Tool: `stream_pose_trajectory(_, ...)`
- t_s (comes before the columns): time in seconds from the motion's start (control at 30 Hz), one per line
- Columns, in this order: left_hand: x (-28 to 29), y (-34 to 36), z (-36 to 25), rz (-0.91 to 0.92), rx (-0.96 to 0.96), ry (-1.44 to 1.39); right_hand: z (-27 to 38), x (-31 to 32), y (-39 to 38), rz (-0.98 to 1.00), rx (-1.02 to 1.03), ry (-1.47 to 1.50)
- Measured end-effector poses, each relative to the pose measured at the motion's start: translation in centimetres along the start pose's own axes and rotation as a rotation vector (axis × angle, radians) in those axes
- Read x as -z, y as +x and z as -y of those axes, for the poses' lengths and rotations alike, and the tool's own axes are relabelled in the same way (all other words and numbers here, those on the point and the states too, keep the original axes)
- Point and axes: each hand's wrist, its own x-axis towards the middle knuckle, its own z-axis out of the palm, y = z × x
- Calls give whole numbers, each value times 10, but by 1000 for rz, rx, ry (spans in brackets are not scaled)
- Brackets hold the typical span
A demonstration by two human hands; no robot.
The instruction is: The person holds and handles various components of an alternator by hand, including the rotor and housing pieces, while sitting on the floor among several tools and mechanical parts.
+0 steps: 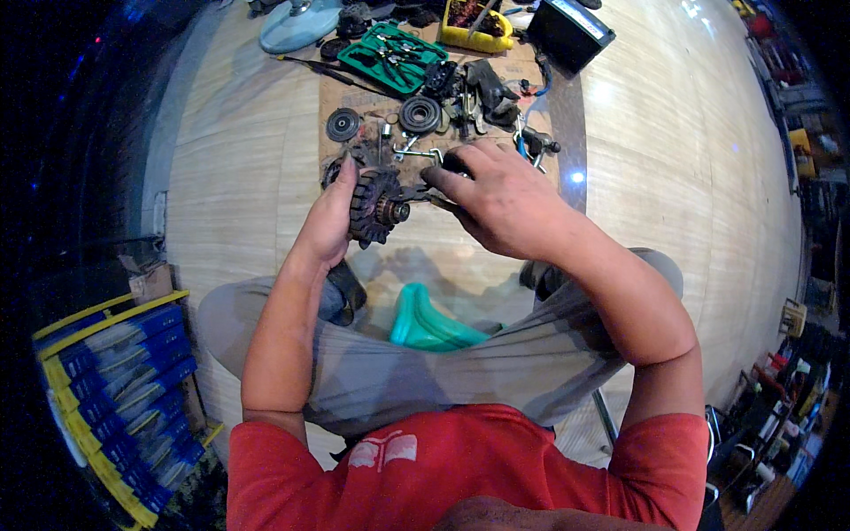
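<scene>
My left hand [331, 219] is closed round a blackened alternator rotor [375, 203], with claw-shaped teeth about its rim and its shaft end facing right. To the right of it, my right hand [509, 196] grips a dark slender tool [428, 196]. The tool's far end reaches to the rotor, close to the shaft; whether it touches cannot be made out. My right fingers hide most of the tool. Just beyond the hands lie a shiny metal wrench-like tool [416, 153], a ribbed black pulley [420, 114] and a dark disc [343, 124].
A cardboard sheet [305, 80] lies under greasy parts. On it are a green tool case [394, 58] with pliers, a yellow container [478, 35] and black gloves [490, 93]. A black battery [571, 34] stands far right. A green plastic piece [434, 326] sits between my legs; a yellow-blue rack [119, 380] stands left.
</scene>
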Motion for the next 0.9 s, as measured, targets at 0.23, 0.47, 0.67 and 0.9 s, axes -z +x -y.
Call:
stream_pose_trajectory(0.23,-7,-2,-2,-40,29,98,4,-6,-1,26,-10,-36)
stream_pose_trajectory(0.47,-15,-2,-1,-83,40,134,3,-13,-2,-14,14,-67)
stream_pose_trajectory(0.67,-8,0,3,-102,56,169,2,-17,0,-23,37,-99)
stream_pose_trajectory(0.9,-11,-1,4,-103,76,206,3,-17,0,5,37,-90)
